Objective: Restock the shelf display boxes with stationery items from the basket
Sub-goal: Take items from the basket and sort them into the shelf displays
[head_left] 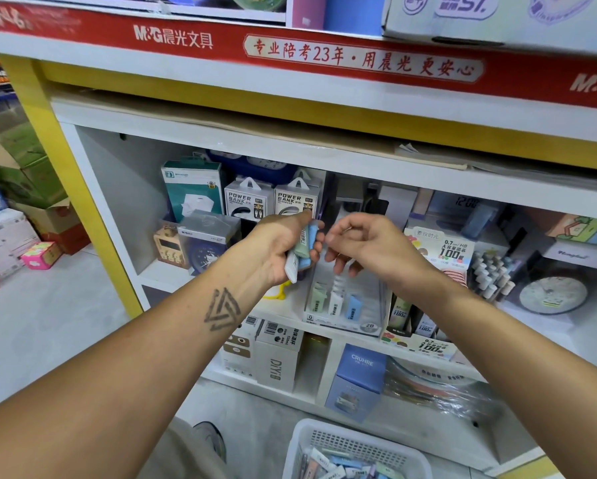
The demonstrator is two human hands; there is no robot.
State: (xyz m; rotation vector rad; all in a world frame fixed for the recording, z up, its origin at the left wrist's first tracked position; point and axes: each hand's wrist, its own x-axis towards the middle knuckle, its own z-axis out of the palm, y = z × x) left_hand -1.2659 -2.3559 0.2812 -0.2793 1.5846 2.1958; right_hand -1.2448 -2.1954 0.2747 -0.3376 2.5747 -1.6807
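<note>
The left hand [283, 247] has its grip around a small stack of erasers [304, 252], fanned for picking; the right hand [362, 247] hangs loosely curled and holds nothing. Below sits the display box [345, 305], marked "2B"; the basket [356, 451] waits on the floor. Nearby: "POWER BANK", "M&G".

Both forearms reach forward and up, converging at the middle. The left hand [283, 247] has its back toward the camera, fingers and thumb curled in a grip; a triangular tattoo [222, 309] marks the left forearm. The right hand [362, 242] sits just beside it, palm turned left, fingers loosely curled with the tips close to the left hand's fingertips
</note>
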